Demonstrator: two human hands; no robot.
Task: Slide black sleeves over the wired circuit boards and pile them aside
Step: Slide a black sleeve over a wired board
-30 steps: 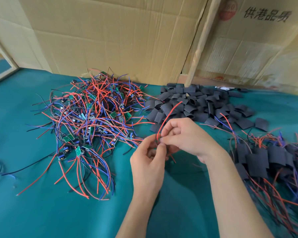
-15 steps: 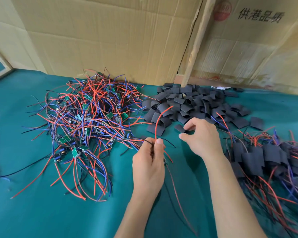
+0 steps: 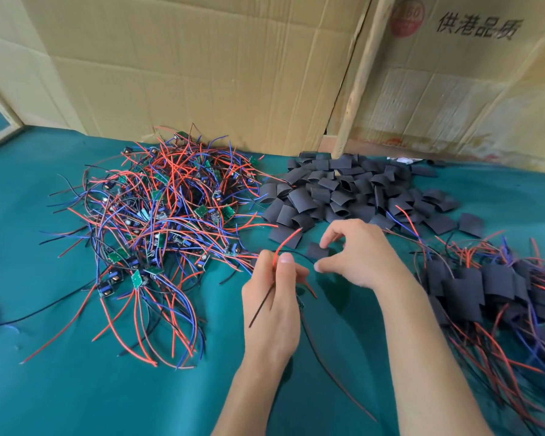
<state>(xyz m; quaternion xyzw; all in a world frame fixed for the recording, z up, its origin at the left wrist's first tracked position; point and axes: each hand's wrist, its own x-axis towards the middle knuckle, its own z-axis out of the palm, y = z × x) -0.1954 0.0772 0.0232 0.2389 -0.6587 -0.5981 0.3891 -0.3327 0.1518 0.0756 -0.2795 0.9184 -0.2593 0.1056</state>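
My left hand grips the red and black wires of one circuit board; the red wire arcs up from my fingers, and the board itself is hidden behind the hand. My right hand pinches one flat black sleeve between finger and thumb, just right of the left hand. A heap of loose black sleeves lies behind both hands. At the left a tangle of bare wired boards covers the table. The pile of sleeved boards sits at the right.
Green cloth covers the table. Cardboard sheets and a wooden strip stand along the back edge. Long wire ends trail toward the front from both piles.
My right hand let go of the wires, reached back to the sleeve heap and came away with one sleeve. My left hand has kept hold of the wires.
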